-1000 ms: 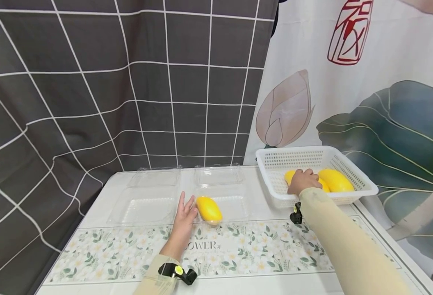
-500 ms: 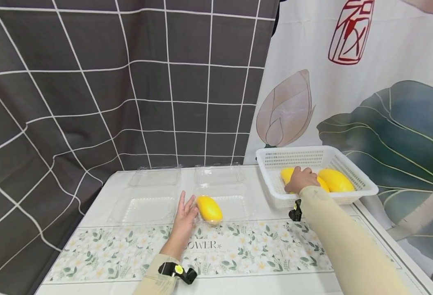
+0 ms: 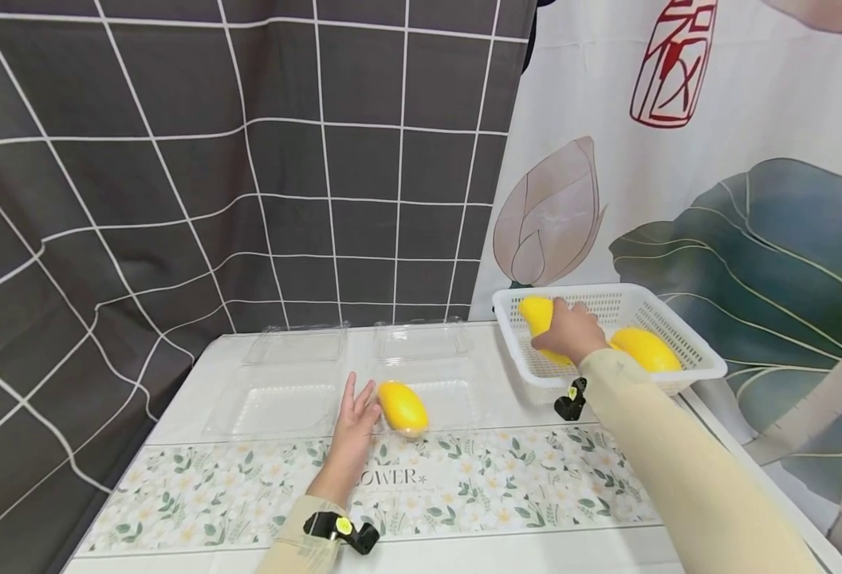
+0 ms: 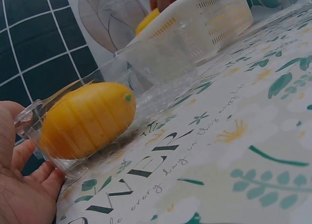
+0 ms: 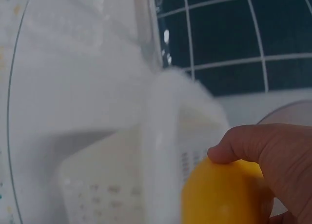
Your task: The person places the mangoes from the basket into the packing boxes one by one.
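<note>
My right hand [image 3: 575,331] grips a yellow mango [image 3: 537,316] at the left part of the white basket [image 3: 704,371]. In the right wrist view the thumb presses on this mango [image 5: 219,197], beside the blurred basket rim. Another mango [image 3: 647,349] lies in the basket, right of that hand. A third mango [image 3: 403,408] rests in the left end of a clear plastic clamshell box [image 3: 457,399]; its green tip shows in the left wrist view. My left hand [image 3: 352,434] is at this box's left side, fingers extended, fingertips right at the plastic wall [image 4: 73,166].
A second clear clamshell box [image 3: 285,406] lies with its lid back, left of the first. A printed floral strip [image 3: 514,478] crosses the white table in front of the boxes. Dark checked and white patterned curtains [image 3: 363,159] hang behind.
My right hand has lifted the mango and moved it up and left within the basket area. My left hand has stayed by the box.
</note>
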Demonstrator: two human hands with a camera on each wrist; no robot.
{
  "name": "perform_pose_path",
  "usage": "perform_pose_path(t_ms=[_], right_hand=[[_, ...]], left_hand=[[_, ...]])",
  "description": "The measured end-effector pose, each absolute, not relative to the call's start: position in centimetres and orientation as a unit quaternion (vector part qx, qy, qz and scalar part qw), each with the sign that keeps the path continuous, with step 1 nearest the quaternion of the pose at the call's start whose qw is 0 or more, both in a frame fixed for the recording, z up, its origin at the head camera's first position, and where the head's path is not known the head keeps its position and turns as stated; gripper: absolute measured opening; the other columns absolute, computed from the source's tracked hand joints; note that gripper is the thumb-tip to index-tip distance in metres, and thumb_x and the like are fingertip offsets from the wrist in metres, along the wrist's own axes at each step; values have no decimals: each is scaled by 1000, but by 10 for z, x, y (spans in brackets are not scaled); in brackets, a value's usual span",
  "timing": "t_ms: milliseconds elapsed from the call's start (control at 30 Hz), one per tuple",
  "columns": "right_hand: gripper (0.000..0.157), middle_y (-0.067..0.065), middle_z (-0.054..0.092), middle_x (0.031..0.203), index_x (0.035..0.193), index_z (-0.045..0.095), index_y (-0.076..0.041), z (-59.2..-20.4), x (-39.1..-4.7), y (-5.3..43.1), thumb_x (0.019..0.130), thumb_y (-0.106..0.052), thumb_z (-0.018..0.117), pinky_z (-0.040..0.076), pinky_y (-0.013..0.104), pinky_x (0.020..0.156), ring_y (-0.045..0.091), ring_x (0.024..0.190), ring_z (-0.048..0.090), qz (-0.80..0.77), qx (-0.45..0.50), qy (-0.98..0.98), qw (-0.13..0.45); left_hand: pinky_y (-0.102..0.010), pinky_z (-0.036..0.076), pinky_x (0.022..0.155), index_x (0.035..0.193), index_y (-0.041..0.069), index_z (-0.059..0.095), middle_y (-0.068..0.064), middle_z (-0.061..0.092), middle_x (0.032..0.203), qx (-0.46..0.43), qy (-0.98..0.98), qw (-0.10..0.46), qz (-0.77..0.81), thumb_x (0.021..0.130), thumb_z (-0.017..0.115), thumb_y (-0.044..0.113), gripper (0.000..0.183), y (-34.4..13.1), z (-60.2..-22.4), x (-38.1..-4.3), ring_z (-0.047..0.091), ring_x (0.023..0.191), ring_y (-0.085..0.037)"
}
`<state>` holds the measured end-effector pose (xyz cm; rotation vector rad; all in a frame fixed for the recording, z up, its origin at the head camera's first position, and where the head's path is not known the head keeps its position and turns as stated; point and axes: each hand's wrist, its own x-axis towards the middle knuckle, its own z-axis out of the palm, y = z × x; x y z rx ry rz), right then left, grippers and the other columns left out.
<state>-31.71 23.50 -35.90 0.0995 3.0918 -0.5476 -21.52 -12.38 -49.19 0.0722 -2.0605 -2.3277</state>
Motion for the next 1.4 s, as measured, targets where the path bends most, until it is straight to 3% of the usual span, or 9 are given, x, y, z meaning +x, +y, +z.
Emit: perform_pose_path(t_ms=[500,900,1200,1400], right_hand=[[95,20,41,110,142,28,-9,-331,-303,156,65,-39,75,46,47,69,35,91,45,-139,-42,988,-51],[90,14,45,109,138,36,-14,-359,-287,113,62,-42,76,48,41,64,30,91,47,-134,-92,986,-25],[93,12,48,107,139,36,-16,-384,-278,95,61,-47,75,47,39,67,29,86,49,-98,-128,987,-23],[92,13,46,110,139,35,-17,-394,-272,84,62,-47,75,47,39,59,29,87,49,-91,-137,986,-14]], left_hand=[[-38,28,106,135,59,10,14,29,145,24,-668,21,-743,96,48,19,68,-126,-492,-215,31,130,-10],[-33,28,106,135,60,10,13,30,144,32,-666,20,-745,96,47,17,68,-124,-492,-215,34,129,-11],[-36,29,105,135,60,11,13,31,144,31,-664,24,-747,96,47,17,69,-124,-492,-216,37,127,-13],[-35,30,105,138,55,9,5,29,147,17,-662,35,-748,96,46,12,71,-123,-492,-216,37,128,-17]])
